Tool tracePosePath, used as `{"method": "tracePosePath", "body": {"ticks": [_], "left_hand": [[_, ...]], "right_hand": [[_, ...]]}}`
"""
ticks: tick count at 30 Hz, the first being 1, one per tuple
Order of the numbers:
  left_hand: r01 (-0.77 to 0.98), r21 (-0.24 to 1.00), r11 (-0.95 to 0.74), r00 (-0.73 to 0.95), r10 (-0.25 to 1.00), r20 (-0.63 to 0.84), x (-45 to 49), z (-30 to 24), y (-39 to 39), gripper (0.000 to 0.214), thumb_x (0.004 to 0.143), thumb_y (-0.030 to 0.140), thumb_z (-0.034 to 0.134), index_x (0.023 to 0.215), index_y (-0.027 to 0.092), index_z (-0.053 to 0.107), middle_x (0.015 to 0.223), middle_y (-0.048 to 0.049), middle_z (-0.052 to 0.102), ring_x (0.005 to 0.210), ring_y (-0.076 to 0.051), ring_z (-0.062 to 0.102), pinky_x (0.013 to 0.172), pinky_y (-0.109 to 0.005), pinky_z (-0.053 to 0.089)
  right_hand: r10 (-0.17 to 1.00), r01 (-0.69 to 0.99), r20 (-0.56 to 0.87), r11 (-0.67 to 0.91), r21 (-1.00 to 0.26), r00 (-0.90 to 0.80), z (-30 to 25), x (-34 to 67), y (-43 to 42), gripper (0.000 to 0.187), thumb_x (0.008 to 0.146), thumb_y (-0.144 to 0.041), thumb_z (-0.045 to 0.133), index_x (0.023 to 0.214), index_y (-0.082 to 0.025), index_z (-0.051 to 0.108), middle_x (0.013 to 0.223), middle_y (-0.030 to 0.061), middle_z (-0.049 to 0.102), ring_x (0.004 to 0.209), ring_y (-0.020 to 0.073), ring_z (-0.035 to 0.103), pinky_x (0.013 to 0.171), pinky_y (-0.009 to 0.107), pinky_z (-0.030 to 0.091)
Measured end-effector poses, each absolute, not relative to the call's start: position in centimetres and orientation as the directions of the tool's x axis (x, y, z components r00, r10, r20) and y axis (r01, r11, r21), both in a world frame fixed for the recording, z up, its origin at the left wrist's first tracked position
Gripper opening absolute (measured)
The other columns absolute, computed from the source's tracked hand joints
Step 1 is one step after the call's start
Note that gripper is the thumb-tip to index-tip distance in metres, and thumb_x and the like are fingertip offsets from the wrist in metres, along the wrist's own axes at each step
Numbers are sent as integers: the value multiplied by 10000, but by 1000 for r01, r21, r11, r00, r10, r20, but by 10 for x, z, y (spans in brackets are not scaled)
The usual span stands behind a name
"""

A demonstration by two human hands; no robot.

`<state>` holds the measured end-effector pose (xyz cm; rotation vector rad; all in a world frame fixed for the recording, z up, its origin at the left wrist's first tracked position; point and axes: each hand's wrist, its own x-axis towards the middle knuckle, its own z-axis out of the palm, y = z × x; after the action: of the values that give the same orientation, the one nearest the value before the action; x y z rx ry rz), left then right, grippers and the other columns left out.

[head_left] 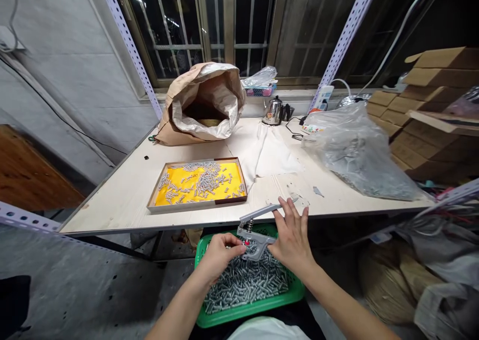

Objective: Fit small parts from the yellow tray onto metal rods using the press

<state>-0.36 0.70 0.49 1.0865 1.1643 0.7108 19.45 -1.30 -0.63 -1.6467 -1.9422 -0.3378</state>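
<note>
Over a green plastic basket (247, 314) filled with small silvery springs or screw-like metal parts (247, 282), I hold a grey metal hand tool (258, 239) with a long lever and a coil spring. The lever stands raised, apart from the lower body. My right hand (294, 235) grips the tool's handle end, thumb below and fingers over the lever. At the tool's front, beside a small red spot, my left hand (224, 254) has its thumb and forefinger pinched together. Whatever lies between those fingertips is too small to make out.
On the table, a shallow box (197, 206) lined in yellow holds many small metal pieces. Behind it lies an open paper sack (204, 105). A clear plastic bag (359, 150), a white cloth (275, 155), a metal kettle (273, 113) and stacked cardboard boxes (422, 110) are farther right.
</note>
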Motion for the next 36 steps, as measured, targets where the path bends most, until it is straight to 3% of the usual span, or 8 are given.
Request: {"method": "tracePosePath", "body": {"ticks": [11,18,24,28,30,32,34,36], "left_hand": [[244,935,257,408,847,-339,-9,9,2,127,578,271,717,582,160,656,636,-5,627,659,-165,519,667,-273,360],[299,931,211,447,831,-332,-10,13,1,103,597,241,683,578,153,633,631,-1,607,654,-157,514,669,-268,359],[259,930,262,385,855,-348,-10,23,0,170,581,297,712,601,145,638,620,-4,601,636,-152,501,657,-266,349],[213,943,256,387,864,-322,-12,24,-1,186,577,305,737,595,149,638,642,-13,622,674,-166,528,682,-268,368],[208,944,256,400,859,-321,-15,25,-1,207,580,323,752,603,145,648,667,-25,644,699,-178,548,704,-276,380],[215,944,250,435,841,-322,-19,27,-3,249,600,363,758,671,135,691,742,-53,686,760,-204,577,746,-293,397],[203,947,248,455,833,-315,-24,30,-4,341,636,428,744,802,130,727,861,-83,715,848,-232,595,794,-311,411],[178,949,262,424,849,-314,-29,31,-6,453,669,510,706,922,134,728,938,-98,718,894,-241,594,806,-318,419]], "right_hand": [[841,962,531,221,-159,-105,-4,190,-24,655,596,-97,531,1237,-101,398,1486,219,274,1424,344,129,1105,647,52],[856,965,509,199,-173,-85,-3,188,-28,681,605,-157,566,1262,-95,399,1498,203,262,1419,335,153,1121,624,21],[839,968,541,186,-170,-67,3,188,-25,637,633,-185,550,1248,-90,413,1449,206,339,1407,338,188,1119,631,28],[806,964,587,209,-167,-73,7,187,-23,521,677,-208,540,1184,-125,458,1364,190,433,1363,339,285,1111,642,54],[789,956,608,239,-169,-90,7,188,-22,411,702,-204,536,1108,-146,498,1283,168,492,1310,326,361,1114,627,108],[767,939,630,297,-176,-124,7,189,-20,303,747,-227,538,1042,-163,515,1166,143,543,1200,294,456,1092,572,240],[747,922,646,344,-178,-155,6,192,-18,315,788,-276,540,1077,-153,505,1063,126,569,1053,257,516,979,468,401],[751,927,631,350,-131,-194,5,195,-14,375,812,-299,526,1141,-122,494,975,115,588,921,232,528,826,374,457]]}}
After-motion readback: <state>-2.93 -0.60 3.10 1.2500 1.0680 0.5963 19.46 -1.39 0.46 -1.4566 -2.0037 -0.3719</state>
